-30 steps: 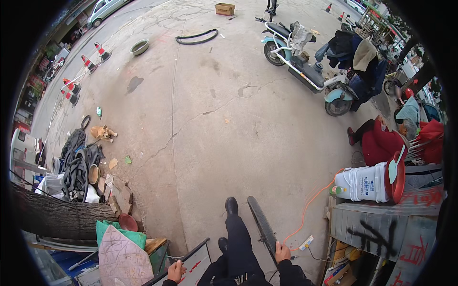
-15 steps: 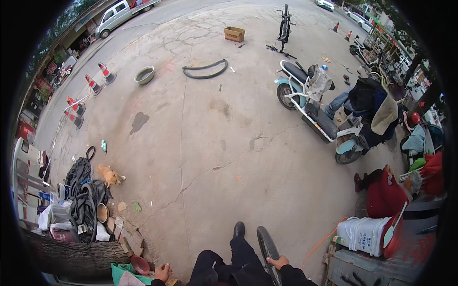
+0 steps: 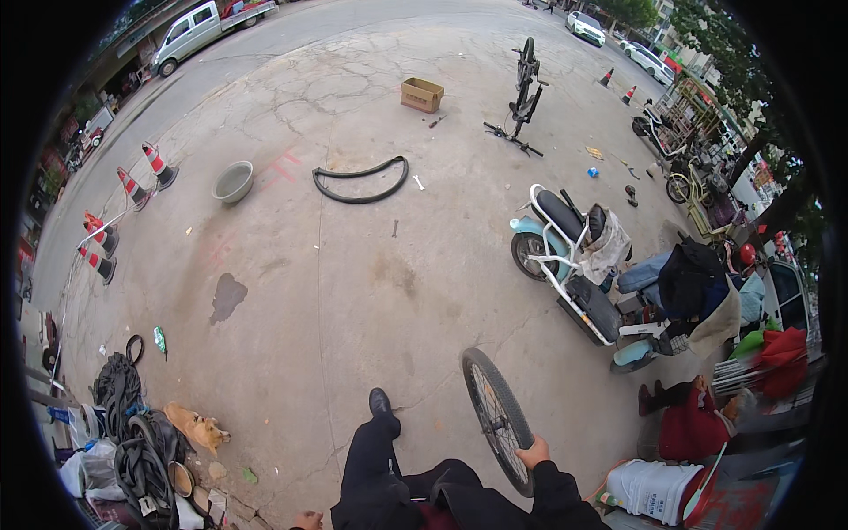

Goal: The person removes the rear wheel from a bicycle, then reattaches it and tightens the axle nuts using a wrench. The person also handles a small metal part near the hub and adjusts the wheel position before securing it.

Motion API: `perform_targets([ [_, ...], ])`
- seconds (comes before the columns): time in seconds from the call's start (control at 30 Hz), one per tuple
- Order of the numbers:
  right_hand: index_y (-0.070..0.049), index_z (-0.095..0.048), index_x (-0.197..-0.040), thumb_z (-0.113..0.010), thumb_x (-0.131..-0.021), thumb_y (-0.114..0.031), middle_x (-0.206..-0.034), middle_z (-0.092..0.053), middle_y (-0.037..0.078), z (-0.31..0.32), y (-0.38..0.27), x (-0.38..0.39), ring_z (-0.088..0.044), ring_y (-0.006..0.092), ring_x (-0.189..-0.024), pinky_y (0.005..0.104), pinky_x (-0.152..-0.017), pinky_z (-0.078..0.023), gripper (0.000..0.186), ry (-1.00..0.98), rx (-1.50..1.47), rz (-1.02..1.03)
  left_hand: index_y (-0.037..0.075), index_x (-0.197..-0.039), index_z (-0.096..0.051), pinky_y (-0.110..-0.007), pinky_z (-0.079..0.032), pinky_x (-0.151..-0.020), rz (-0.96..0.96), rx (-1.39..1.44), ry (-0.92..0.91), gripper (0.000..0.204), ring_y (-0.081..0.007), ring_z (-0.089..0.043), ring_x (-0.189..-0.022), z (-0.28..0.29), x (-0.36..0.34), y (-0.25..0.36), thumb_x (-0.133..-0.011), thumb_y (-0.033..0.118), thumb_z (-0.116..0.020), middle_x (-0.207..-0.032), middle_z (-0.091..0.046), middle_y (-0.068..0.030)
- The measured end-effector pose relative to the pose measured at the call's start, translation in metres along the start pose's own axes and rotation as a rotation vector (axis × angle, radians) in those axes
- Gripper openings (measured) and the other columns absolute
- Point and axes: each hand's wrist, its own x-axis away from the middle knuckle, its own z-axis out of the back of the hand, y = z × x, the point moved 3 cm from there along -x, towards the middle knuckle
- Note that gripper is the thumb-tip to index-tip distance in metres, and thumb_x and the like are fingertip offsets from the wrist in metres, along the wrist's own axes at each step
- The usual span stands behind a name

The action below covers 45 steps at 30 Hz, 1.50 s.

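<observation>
My right hand [image 3: 533,453] is closed on the tyre of a spoked bicycle wheel [image 3: 506,402]. The wheel is upright and leans a little, just right of my legs. At the lower edge only a small part of my left hand [image 3: 307,521] shows, and its fingers are mostly cut off. Farther ahead, a black tyre or tube [image 3: 362,199] lies bent on the concrete. Two small tools, a dark spanner-like one [image 3: 395,228] and a pale one [image 3: 419,183], lie near it. Beyond stands an upside-down bicycle [image 3: 525,97], its handlebar on the ground.
A grey basin [image 3: 233,184] and a cardboard box [image 3: 421,97] stand ahead. Right are a light-blue scooter [image 3: 590,309], a bent-over person [image 3: 693,274], a person in dark red [image 3: 693,428] and a white bucket [image 3: 649,490]. Left are traffic cones [image 3: 161,168], a dog [image 3: 198,427] and piled black tubes [image 3: 119,389].
I have moved forward, and the things ahead look nearer. The wheel in my right hand shows higher and more fully. My left hand has dropped mostly out of the picture.
</observation>
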Motion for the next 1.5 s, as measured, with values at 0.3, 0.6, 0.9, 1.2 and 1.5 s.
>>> perform_targets([
  [0.3,0.009,-0.059,-0.124,-0.078,-0.070,-0.028,-0.104,-0.073,0.030,0.121,-0.309,-0.185,-0.070,0.0458,-0.100,0.0486,-0.090,-0.055,0.068,0.305,0.005,0.081,-0.007,-0.114,-0.067,-0.032,-0.055,-0.065,-0.831,-0.021,0.462,0.036,-0.0174,-0.068,-0.073,0.213,0.003,0.574,-0.102,0.027,-0.064,-0.087,-0.072,-0.0134],
  [0.6,0.001,-0.058,-0.117,-0.083,-0.076,-0.028,-0.111,-0.069,0.025,0.076,-0.424,-0.475,-0.065,0.0460,-0.107,0.0508,-0.092,-0.052,0.056,0.312,0.082,-0.023,-0.009,-0.110,-0.066,-0.033,-0.056,-0.058,-0.393,-0.308,0.454,0.035,-0.0193,-0.068,-0.061,0.202,-0.050,0.724,-0.099,0.024,-0.067,-0.077,-0.071,-0.0154],
  [0.9,0.000,-0.052,-0.128,-0.080,-0.079,-0.029,-0.112,-0.069,0.026,0.086,-0.486,-0.631,-0.067,0.0450,-0.105,0.0509,-0.090,-0.053,0.063,0.054,0.031,-0.153,-0.007,-0.114,-0.066,-0.031,-0.057,-0.064,-0.318,-0.303,0.074,0.037,-0.0176,-0.071,-0.070,0.083,-0.052,0.910,-0.100,0.027,-0.068,-0.084,-0.073,-0.0130],
  [1.2,0.003,-0.051,-0.126,-0.078,-0.079,-0.025,-0.109,-0.069,0.033,0.089,-0.569,-0.784,-0.066,0.0505,-0.106,0.0541,-0.093,-0.052,0.060,0.129,-0.019,-0.156,-0.007,-0.111,-0.068,-0.032,-0.057,-0.068,-0.374,-0.225,0.112,0.035,-0.0181,-0.070,-0.071,0.060,-0.090,1.093,-0.100,0.027,-0.068,-0.085,-0.074,-0.0130],
  [1.5,0.004,-0.058,-0.110,-0.079,-0.074,-0.018,-0.099,-0.071,0.025,0.167,-0.632,-0.951,-0.069,0.0453,-0.096,0.0501,-0.086,-0.053,0.047,0.171,0.026,-0.125,-0.007,-0.115,-0.068,-0.031,-0.056,-0.068,-0.427,-0.087,0.088,0.037,-0.0182,-0.071,-0.074,0.059,-0.149,1.294,-0.101,0.028,-0.067,-0.089,-0.074,-0.0138],
])
